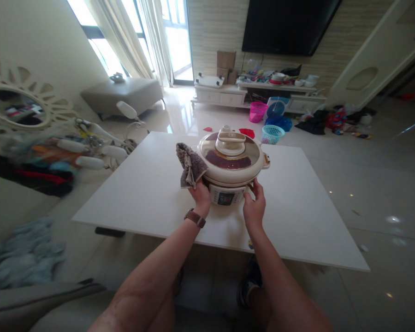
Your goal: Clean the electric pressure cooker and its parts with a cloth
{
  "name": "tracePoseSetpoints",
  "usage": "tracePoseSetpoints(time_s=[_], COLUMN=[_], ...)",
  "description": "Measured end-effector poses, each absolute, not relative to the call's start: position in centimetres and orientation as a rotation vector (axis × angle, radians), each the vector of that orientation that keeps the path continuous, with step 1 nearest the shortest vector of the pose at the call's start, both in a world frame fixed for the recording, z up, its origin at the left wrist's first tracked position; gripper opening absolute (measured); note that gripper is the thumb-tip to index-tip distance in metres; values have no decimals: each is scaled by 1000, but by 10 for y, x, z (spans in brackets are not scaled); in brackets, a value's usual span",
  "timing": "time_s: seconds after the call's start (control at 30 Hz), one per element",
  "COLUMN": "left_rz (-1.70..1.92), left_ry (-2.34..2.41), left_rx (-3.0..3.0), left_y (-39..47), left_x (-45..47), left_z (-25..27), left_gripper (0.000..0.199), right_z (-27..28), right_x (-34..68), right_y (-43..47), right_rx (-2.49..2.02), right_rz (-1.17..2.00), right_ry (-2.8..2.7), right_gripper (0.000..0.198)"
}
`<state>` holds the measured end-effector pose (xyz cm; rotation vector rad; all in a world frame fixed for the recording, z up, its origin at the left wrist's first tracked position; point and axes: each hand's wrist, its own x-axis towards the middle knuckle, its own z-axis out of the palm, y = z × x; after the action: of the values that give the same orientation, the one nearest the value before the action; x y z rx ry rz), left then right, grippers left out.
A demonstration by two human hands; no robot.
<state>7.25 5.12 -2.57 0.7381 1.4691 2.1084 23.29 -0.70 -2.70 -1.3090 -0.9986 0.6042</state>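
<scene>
A cream electric pressure cooker [233, 177] with a brown, shiny lid [228, 159] and a dark front display stands on the white table [141, 193]. At its left side, my left hand [201, 197], wearing a brown watch, is closed on a grey-brown cloth [191, 167] and rests against the cooker. The cloth sticks up past the fingers beside the lid rim. My right hand [255, 205] grips the lower right side of the cooker, thumb in front near the control panel. Some fingertips of both hands are hidden by the cooker or cloth.
Beyond the table are a pink basket [258, 112], a light blue basket [272, 133] and a low cabinet [217, 96] with clutter on top. A white multi-armed lamp [114, 152] stands at the left. Grey-blue fabric [27, 253] lies at the lower left.
</scene>
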Motion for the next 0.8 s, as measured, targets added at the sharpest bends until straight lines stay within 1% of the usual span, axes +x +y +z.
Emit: tracePoseSetpoints(time_s=[0.2, 0.4, 0.6, 0.8], left_rz=[2117, 2005, 1981, 1902], left_ry=[1441, 1463, 1473, 1471], left_rx=[670, 620, 632, 201], left_y=[32, 7, 0, 28], left_x=[85, 100, 97, 93], left_z=[-33, -44, -46, -51], left_gripper=[38, 39, 40, 33], right_z=[-27, -25, -27, -27], right_x=[230, 225, 223, 225], right_y=[-7, -7, -6, -7], right_rx=[-1326, -1347, -1352, -1351], right_rz=[592, 584, 552, 554], right_ry=[-982, -949, -960, -972], right_gripper=[67, 70, 69, 70])
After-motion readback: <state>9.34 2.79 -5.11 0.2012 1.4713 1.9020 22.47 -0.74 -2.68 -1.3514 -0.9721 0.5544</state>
